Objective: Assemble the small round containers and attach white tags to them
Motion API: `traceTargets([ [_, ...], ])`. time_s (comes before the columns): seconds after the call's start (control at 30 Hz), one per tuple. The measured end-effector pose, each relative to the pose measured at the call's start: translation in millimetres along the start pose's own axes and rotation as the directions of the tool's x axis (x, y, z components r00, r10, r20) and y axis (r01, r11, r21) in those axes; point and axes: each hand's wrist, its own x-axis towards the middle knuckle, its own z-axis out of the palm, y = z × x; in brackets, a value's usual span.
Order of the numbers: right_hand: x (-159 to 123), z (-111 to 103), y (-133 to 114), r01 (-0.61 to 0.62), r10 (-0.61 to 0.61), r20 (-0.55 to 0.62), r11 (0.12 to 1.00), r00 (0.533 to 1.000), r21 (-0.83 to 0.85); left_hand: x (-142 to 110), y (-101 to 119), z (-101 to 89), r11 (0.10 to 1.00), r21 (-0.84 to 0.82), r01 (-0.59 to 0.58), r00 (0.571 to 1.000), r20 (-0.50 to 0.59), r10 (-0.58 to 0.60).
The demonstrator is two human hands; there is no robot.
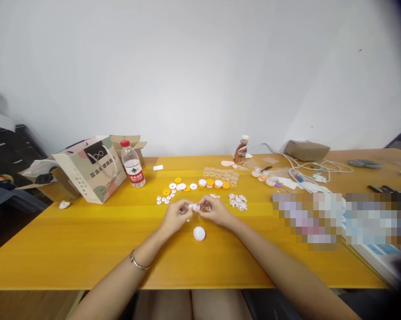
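Observation:
Between my two hands, above the yellow table, is a small white plastic piece with holes [194, 207]. My left hand [178, 215] pinches its left side and my right hand [214, 210] pinches its right side. Just below the hands a round white cap-like part [199, 234] lies on the table. Beyond them stands a row of white and orange round parts [210, 183], with flat white and yellow discs [181, 186] to its left. Small white knob-like pieces [167, 200] lie left of my left hand. A pile of white perforated pieces [238, 202] lies to the right.
Clear plastic rings [233, 179] stand behind the row. A water bottle [133, 165] and a paper bag [93, 171] are at the left, a brown drink bottle [241, 150] at the back. White cables [292, 166] and a brown packet [306, 150] lie at the right.

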Motion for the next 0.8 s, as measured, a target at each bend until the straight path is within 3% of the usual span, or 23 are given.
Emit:
traceTargets([
  [0.2,-0.4,-4.2,-8.0,0.06,-0.055,0.045,0.988,0.997,-0.139,1.1,-3.5,2.7,0.983,-0.142,0.117,0.993,0.051,-0.111],
  [0.4,-0.7,0.1,-8.6,0.027,-0.024,0.019,0.988,1.0,-0.151,-1.5,-1.1,6.4,0.999,0.002,0.034,0.999,-0.019,-0.034],
  [0.5,-0.6,-1.9,-5.5,0.027,-0.026,0.005,0.988,1.0,-0.155,1.7,-2.9,3.2,0.992,-0.072,0.105,0.994,-0.034,-0.108],
  [0.6,1.2,-14.3,-1.9,-0.005,-0.01,-0.077,0.982,0.997,-0.189,7.8,-8.0,-5.6,0.968,-0.183,0.169,0.975,-0.112,-0.191],
  [0.7,5.3,-30.3,3.9,-0.071,0.023,-0.218,0.974,0.976,-0.214,12.0,-12.1,-12.4,0.971,-0.205,0.126,0.966,-0.199,-0.168],
  [0.8,9.4,-38.4,11.9,-0.124,0.056,-0.286,0.967,0.957,-0.225,12.7,-13.8,-12.3,0.973,-0.214,0.092,0.972,-0.194,-0.134],
])
